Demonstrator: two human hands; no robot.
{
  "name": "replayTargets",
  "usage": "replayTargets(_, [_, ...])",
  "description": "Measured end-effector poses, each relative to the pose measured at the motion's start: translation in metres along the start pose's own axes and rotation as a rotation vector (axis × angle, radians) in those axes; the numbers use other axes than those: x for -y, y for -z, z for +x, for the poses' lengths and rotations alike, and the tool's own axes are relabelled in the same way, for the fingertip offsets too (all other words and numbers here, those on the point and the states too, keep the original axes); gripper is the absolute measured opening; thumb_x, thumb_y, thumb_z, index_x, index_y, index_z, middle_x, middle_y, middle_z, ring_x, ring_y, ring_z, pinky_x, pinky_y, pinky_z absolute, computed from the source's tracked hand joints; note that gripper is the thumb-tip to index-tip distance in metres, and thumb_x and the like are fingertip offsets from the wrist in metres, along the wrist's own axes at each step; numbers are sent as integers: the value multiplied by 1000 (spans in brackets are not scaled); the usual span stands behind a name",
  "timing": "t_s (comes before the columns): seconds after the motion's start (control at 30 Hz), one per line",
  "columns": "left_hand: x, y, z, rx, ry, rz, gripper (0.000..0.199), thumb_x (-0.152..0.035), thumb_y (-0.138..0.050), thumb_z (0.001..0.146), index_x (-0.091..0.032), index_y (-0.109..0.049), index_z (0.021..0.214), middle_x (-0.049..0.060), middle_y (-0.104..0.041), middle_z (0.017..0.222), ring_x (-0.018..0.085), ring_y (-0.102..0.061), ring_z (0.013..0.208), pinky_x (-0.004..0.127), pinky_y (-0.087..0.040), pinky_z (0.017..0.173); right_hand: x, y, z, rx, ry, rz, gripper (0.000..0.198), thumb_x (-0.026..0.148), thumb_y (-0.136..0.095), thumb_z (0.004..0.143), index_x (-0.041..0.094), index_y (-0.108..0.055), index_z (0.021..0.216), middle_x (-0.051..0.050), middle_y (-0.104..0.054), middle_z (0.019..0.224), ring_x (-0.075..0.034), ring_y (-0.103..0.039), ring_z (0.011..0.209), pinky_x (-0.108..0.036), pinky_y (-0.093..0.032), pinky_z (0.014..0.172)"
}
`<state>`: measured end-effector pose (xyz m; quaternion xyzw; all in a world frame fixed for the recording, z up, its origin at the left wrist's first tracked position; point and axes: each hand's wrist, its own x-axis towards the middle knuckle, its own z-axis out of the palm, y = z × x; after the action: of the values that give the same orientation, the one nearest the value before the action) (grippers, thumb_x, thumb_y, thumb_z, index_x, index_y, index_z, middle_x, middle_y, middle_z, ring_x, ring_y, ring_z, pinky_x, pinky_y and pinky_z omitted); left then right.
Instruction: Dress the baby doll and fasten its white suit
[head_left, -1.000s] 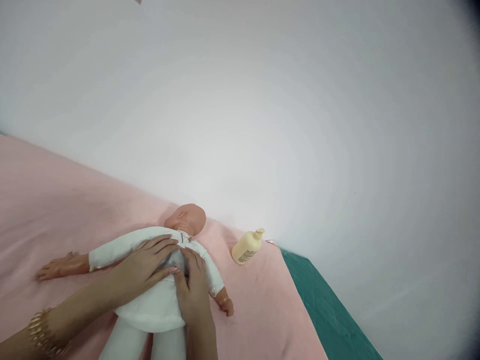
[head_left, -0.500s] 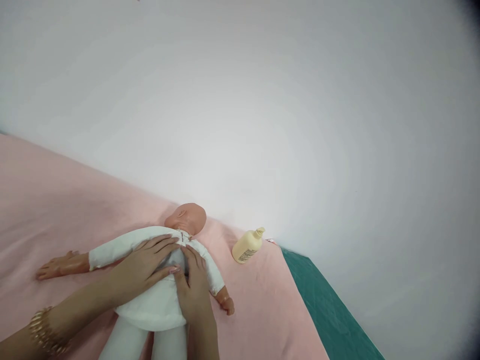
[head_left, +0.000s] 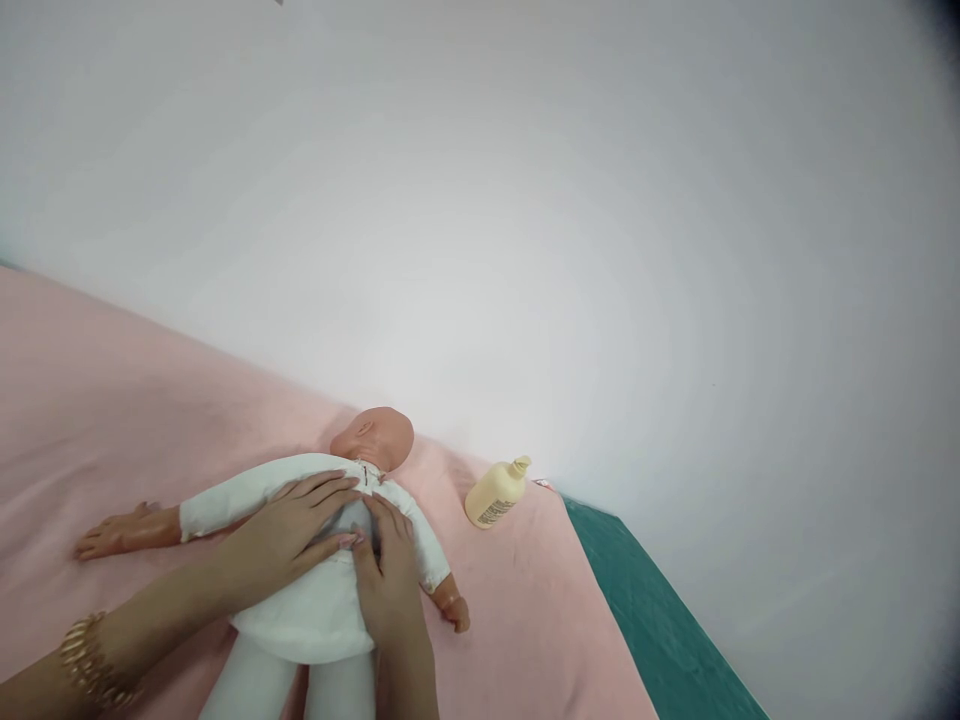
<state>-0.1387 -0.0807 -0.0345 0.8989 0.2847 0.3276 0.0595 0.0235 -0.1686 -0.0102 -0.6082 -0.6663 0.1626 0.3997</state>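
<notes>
A baby doll [head_left: 300, 620] in white clothing lies face down on a pink sheet, its head turned to the left and its arms spread. My left hand [head_left: 292, 535] rests flat on the left side of its upper back, fingers stretched out. On the right side of the back lies my right hand [head_left: 388, 570], its fingers pointing up toward the doll's neck. The two thumbs meet near the middle of the back. Between the hands shows a greyish patch [head_left: 352, 518] of the back. Neither hand grips anything.
A pale yellow pump bottle [head_left: 495, 495] stands right of the doll, near the wall. The pink sheet [head_left: 540, 620] covers most of the surface, with a green covering [head_left: 660, 600] at its right edge. Behind rises a white wall [head_left: 480, 220].
The thumbs have drawn slightly closer together at the middle of the back. Otherwise the hands, doll and bottle stay in place; the view has shifted a trace.
</notes>
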Motion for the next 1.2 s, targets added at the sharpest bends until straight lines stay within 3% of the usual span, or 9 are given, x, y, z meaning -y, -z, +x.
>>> replayTargets(0.6, [0,1,1,-12,-41,17,46,-47,-45,95,-21,-59,129,7,-58,135,27,-52,124,43,-43,102,5,4,-5,-18,-17,22,36,33,-44,98,23,-54,131,-7,-53,136,-20,-45,129,-39,-35,111])
replayTargets(1.2, [-4,6,3,-6,-33,-11,45,-48,-46,95,-22,-59,129,7,-58,134,28,-52,123,44,-43,102,5,3,-4,-45,17,14,36,26,-47,95,21,-56,130,-10,-55,134,-21,-48,127,-42,-38,109])
